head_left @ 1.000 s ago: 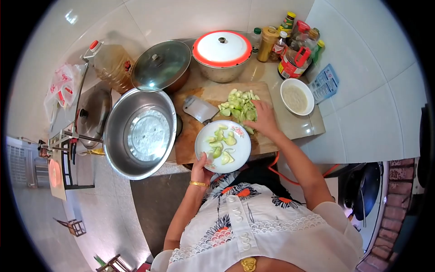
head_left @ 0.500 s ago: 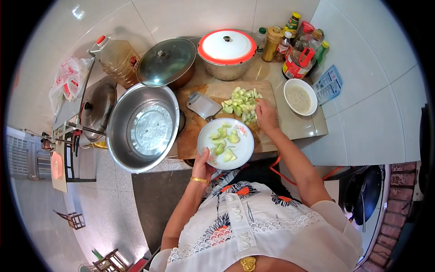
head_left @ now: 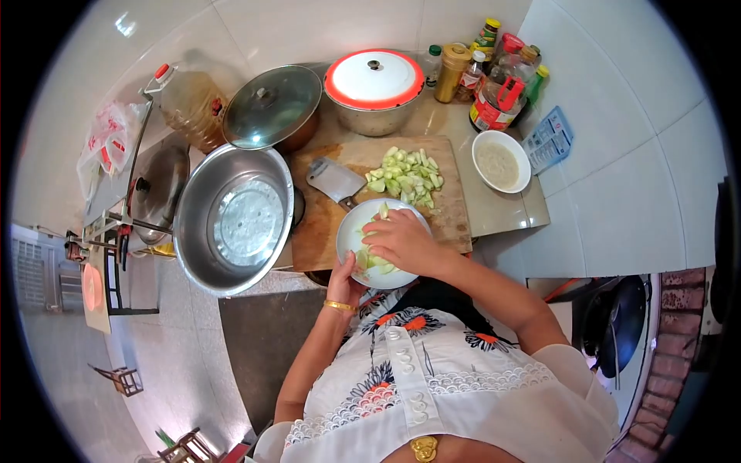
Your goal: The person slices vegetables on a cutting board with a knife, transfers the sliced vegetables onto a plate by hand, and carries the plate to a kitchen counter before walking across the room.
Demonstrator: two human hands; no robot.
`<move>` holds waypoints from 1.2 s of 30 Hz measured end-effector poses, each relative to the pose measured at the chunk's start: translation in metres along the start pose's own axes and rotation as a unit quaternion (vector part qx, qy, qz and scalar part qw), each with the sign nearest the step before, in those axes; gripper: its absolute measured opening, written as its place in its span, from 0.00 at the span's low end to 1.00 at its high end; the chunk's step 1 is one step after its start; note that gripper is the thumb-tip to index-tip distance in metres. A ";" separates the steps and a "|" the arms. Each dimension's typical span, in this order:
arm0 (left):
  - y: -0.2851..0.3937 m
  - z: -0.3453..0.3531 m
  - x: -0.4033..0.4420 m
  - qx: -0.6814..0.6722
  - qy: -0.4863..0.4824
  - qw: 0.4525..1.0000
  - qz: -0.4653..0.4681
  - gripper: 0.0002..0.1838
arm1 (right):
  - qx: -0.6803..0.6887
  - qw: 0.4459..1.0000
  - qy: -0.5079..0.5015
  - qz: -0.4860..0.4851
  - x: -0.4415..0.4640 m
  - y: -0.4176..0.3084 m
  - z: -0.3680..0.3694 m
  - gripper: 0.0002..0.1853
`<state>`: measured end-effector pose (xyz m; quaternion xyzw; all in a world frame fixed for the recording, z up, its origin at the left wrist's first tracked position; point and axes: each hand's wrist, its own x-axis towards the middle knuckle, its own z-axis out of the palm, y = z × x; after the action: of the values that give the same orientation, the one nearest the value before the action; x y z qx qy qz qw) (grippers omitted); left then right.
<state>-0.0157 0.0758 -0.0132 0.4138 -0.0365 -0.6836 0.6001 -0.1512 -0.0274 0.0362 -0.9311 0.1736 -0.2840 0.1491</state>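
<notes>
My left hand (head_left: 344, 284) grips the near left rim of a white plate (head_left: 347, 230), thumb on top, holding it at the front of the wooden cutting board (head_left: 312, 241). Over the plate is my right hand (head_left: 405, 243), its fingers curled down around pale green chopped vegetable pieces (head_left: 370, 259); the palm side is hidden. A larger pile of the chopped vegetable (head_left: 407, 174) lies on the board just beyond the plate. To the left of that pile rests a cleaver (head_left: 335, 180), its handle pointing toward the plate.
A large metal basin (head_left: 247, 220) stands left of the board. Behind are a glass-lidded pot (head_left: 274, 108) and a white-lidded enamel pot (head_left: 374, 81). Several sauce bottles (head_left: 494, 104) crowd the back right corner, near a white bowl (head_left: 502, 162) of cloudy liquid.
My right hand has moved from the right side of the vegetable pile back and left, over the plate. My left hand keeps its hold on the plate. The view has shifted slightly.
</notes>
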 end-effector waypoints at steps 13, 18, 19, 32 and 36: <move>-0.002 -0.013 -0.010 -0.002 0.014 0.999 0.031 0.22 | 0.228 0.938 -0.243 0.097 0.003 -0.001 -0.005 0.09; -0.003 -0.018 -0.009 -0.025 0.005 0.999 0.032 0.22 | 0.062 0.990 -0.116 -0.042 0.002 -0.002 -0.011 0.06; -0.003 -0.019 -0.009 -0.037 -0.001 0.999 0.030 0.23 | 0.062 0.990 -0.116 -0.042 0.003 -0.001 -0.013 0.06; -0.004 -0.020 -0.015 -0.003 0.038 0.998 0.053 0.23 | -0.073 0.952 -0.065 0.290 0.005 0.080 0.014 0.20; -0.009 -0.024 -0.013 -0.006 0.030 0.999 0.042 0.24 | -0.174 0.948 -0.069 0.257 0.001 0.086 0.043 0.18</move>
<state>-0.0084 0.1005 -0.0267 0.4285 -0.0321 -0.6455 0.6314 -0.1457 -0.0970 -0.0293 -0.8838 0.4428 -0.1368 0.0643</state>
